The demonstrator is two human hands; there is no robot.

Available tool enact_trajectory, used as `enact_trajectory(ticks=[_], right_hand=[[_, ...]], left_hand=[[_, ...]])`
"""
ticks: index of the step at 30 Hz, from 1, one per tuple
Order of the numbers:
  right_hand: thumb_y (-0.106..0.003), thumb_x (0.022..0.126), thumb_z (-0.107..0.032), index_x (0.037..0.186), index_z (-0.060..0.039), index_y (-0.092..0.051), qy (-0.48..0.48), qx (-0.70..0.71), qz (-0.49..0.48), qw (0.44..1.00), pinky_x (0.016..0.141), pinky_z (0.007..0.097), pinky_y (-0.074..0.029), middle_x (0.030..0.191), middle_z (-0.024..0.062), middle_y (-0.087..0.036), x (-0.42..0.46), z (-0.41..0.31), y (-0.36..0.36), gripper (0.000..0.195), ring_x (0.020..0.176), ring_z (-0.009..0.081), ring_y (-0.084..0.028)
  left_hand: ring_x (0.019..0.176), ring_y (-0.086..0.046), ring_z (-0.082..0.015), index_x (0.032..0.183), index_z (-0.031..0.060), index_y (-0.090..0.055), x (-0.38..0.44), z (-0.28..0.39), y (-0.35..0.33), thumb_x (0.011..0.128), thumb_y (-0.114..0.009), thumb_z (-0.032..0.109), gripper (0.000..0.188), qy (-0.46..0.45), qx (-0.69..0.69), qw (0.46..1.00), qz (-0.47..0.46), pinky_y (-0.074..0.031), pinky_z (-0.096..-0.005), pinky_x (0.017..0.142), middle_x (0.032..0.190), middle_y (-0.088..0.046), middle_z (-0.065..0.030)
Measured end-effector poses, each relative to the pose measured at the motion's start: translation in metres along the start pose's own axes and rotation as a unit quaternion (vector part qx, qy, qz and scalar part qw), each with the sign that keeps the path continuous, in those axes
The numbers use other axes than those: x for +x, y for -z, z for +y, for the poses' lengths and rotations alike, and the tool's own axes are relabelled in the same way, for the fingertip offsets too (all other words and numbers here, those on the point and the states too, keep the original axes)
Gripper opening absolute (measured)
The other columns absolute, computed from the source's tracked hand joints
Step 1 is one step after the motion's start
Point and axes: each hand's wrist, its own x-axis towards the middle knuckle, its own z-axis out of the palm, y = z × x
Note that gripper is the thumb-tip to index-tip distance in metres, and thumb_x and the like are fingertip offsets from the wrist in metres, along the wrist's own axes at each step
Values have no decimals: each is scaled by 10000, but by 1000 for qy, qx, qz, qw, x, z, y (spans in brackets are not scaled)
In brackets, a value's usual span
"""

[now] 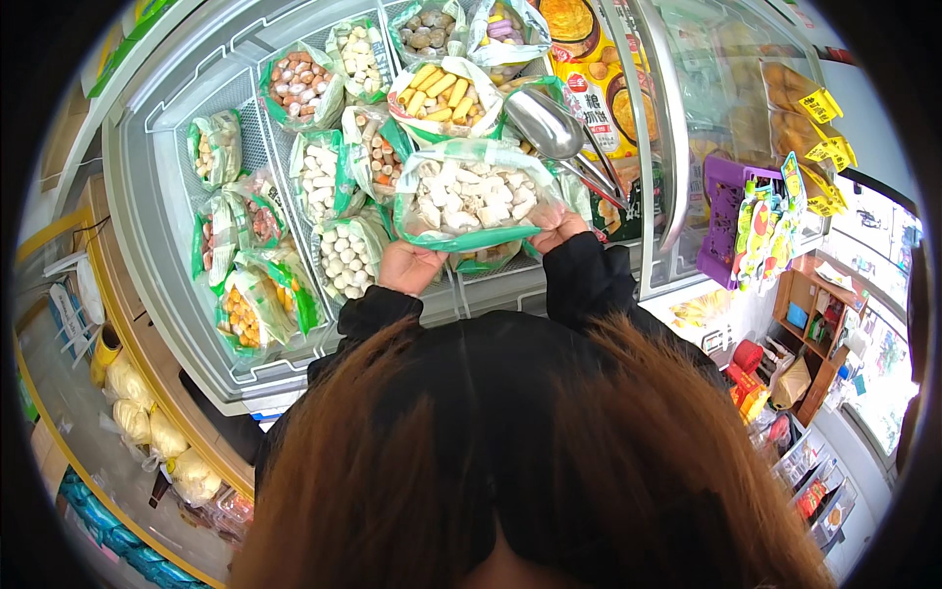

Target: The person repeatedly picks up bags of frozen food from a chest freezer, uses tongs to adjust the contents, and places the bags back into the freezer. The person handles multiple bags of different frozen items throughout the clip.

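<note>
My left hand (410,266) grips the near left edge of an open plastic bag (478,241) with a green border. My right hand (561,230) holds the same bag at its near right corner. Pale, irregular frozen chunks (471,193) fill the bag, whose mouth is spread wide. Behind it stands a bag of yellow corn-shaped pieces (441,92). A metal scoop (546,124) lies just beyond my right hand, with metal tongs (605,173) beside it. Left of the held bag is a bag of round white balls (346,258).
The chest freezer (126,221) has wire baskets with several more bags, including brown-and-white nuggets (300,85) and orange pieces (243,309). Yellow printed packages (589,81) lie to the right. A sliding glass lid's metal frame (673,147) and a purple basket (710,221) stand on the right side.
</note>
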Motion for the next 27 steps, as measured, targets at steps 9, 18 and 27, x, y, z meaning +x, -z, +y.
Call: enact_trajectory(ticks=[9, 18, 27], right_hand=[[-384, 844, -123, 942, -80, -505, 23, -244, 196, 950, 607, 341, -462, 797, 53, -554, -5, 4, -15, 162, 682, 184, -534], [-346, 766, 9, 850, -33, -536, 197, -610, 245, 727, 459, 222, -383, 654, 55, -551, 19, -16, -2, 212, 507, 120, -484], [-566, 792, -225, 868, -15, -595, 249, -855, 87, 447, 639, 258, -425, 804, 68, -605, 34, 14, -91, 226, 687, 137, -553]], left_hand=[[1032, -455, -278, 1089, -7, -409, -14, 17, -8, 646, -351, -35, 448, -38, 143, 989, 18, -363, -400, 898, 1086, -489, -140], [976, -485, -238, 1057, -19, -402, 13, 30, 2, 733, -341, 46, 336, -180, 298, 933, 93, -386, -344, 853, 995, -514, -131], [781, -523, -119, 1044, -27, -534, 34, 43, -73, 819, -539, 198, 319, -255, 730, 625, 106, -397, -239, 698, 897, -593, -62]])
